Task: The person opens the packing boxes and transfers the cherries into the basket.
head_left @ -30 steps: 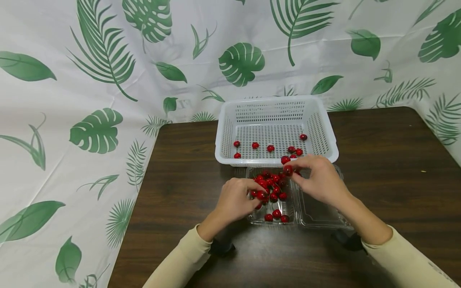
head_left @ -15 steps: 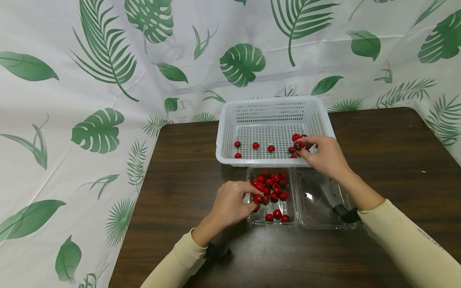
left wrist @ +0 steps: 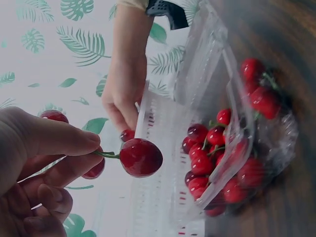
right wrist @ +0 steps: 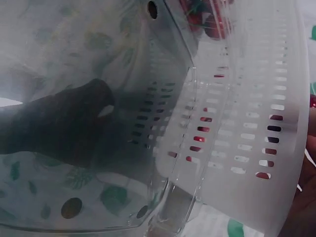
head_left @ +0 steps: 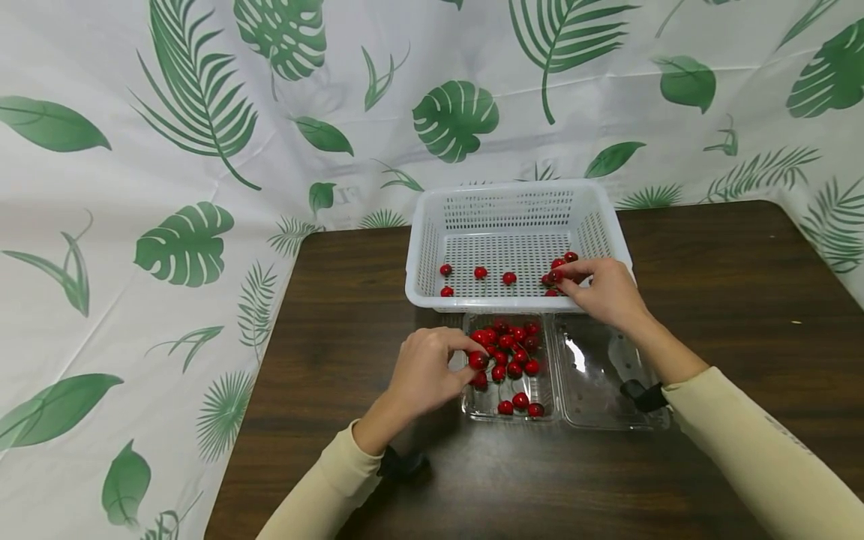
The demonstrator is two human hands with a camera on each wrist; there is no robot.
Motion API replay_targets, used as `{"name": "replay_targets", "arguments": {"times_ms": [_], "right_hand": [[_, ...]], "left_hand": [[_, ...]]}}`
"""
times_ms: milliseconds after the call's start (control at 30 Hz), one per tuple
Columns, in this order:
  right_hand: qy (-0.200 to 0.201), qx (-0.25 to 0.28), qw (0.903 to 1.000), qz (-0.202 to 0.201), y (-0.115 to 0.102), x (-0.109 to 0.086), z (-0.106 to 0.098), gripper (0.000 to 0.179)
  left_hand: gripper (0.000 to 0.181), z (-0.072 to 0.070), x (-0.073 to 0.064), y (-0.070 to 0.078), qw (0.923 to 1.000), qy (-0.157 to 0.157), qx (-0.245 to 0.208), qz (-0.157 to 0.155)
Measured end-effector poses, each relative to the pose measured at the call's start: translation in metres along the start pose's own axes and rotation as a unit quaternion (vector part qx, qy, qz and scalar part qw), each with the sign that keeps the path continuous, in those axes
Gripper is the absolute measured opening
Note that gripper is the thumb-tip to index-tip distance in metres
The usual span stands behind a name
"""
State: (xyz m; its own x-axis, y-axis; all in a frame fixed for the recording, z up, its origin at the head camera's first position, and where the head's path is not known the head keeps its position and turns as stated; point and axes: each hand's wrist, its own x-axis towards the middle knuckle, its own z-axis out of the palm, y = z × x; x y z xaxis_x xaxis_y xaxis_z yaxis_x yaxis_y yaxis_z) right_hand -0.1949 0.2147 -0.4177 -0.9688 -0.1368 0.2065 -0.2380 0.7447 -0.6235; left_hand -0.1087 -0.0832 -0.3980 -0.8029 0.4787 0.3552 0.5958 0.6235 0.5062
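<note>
My left hand [head_left: 427, 371] is above the left part of a clear plastic clamshell container [head_left: 482, 403]. Thumb and finger pinch a glossy red cherry [left wrist: 140, 158] by its green stem. Two more cherries show behind these fingers, one cherry [left wrist: 54, 116] above and another cherry [left wrist: 95, 170] below. My right hand [head_left: 603, 291] reaches over the front right rim of a white perforated basket [head_left: 472, 303]. Its fingertips pinch dark red cherries [head_left: 555, 277] low inside. From the right wrist, the basket wall [right wrist: 247, 138] hides most of that hand. Several cherries [head_left: 515, 370] lie in the container.
The container's transparent lid [head_left: 594, 390] lies folded open on the right, under my right forearm. More loose cherries [head_left: 509, 278] are spread over the basket floor. A dark wood table [head_left: 729, 300] carries everything, with a leaf-print sheet [head_left: 371, 150] behind.
My right hand has moved from above the container's back edge, over the rim, and down into the basket with its cherries. The left hand has drifted slightly left, still holding cherries.
</note>
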Motion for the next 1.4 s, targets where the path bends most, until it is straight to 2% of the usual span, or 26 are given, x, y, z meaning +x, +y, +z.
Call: {"name": "replay_targets", "arguments": {"times_ms": [233, 400, 667, 833, 1067, 1200, 1400], "right_hand": [[0.003, -0.004, 0.9998, -0.021, 0.003, -0.001, 0.001, 0.020], [0.017, -0.010, 0.9990, -0.039, 0.004, -0.003, 0.003, 0.019], [0.064, 0.004, 0.9963, -0.057, -0.001, -0.011, 0.006, 0.018], [0.105, 0.010, 0.9904, -0.089, -0.007, -0.015, 0.010, 0.016], [0.136, 0.017, 0.9717, -0.192, -0.015, -0.023, 0.017, 0.018], [0.107, -0.001, 0.9621, -0.251, -0.024, -0.031, 0.023, 0.017], [0.002, -0.068, 0.9511, -0.301, -0.042, -0.046, 0.036, 0.014]], "left_hand": [[0.017, -0.008, 0.009, -0.008, 0.9995, 0.028, -0.008, -0.008], [0.016, -0.015, 0.019, -0.016, 0.9984, 0.055, -0.011, -0.001], [0.012, -0.023, 0.042, -0.030, 0.9951, 0.096, -0.022, -0.003], [0.009, -0.023, 0.061, -0.043, 0.9909, 0.119, -0.048, -0.039], [0.010, -0.016, 0.083, -0.063, 0.9830, 0.147, -0.057, -0.094], [0.012, -0.008, 0.090, -0.072, 0.9820, 0.136, -0.038, -0.126], [0.011, 0.002, 0.095, -0.081, 0.9806, 0.107, 0.001, -0.164]]}}
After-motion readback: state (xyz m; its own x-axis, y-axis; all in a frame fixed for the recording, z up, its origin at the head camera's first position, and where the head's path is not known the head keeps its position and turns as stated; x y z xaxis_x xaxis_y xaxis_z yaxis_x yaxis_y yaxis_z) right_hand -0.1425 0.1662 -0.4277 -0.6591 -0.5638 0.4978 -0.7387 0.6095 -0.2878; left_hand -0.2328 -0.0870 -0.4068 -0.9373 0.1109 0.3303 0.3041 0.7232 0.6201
